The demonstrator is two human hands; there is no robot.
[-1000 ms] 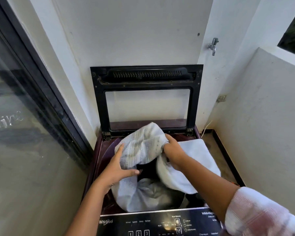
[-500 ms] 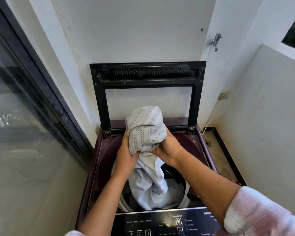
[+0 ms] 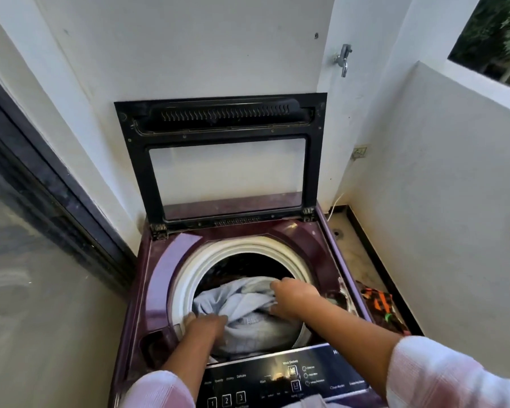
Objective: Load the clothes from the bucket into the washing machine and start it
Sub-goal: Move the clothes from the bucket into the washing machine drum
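The purple top-loading washing machine [image 3: 159,278] stands with its black-framed glass lid [image 3: 221,160] upright against the wall. A pale grey-white cloth [image 3: 248,304] lies bunched inside the white-rimmed drum [image 3: 189,278]. My left hand [image 3: 206,322] reaches into the drum at the cloth's near left side, fingers curled down into the fabric. My right hand [image 3: 295,298] grips a fold on the cloth's right side. The bucket is out of view.
The black control panel [image 3: 277,381] with numbered buttons runs along the near edge. Orange and black patterned fabric [image 3: 377,307] lies right of the machine, by a white wall. A tap [image 3: 343,58] sticks out above. A dark-framed glass door [image 3: 27,201] is on the left.
The cloth was held up in both hands above the opening; it has now gone down into the drum, and both hands have followed it inside.
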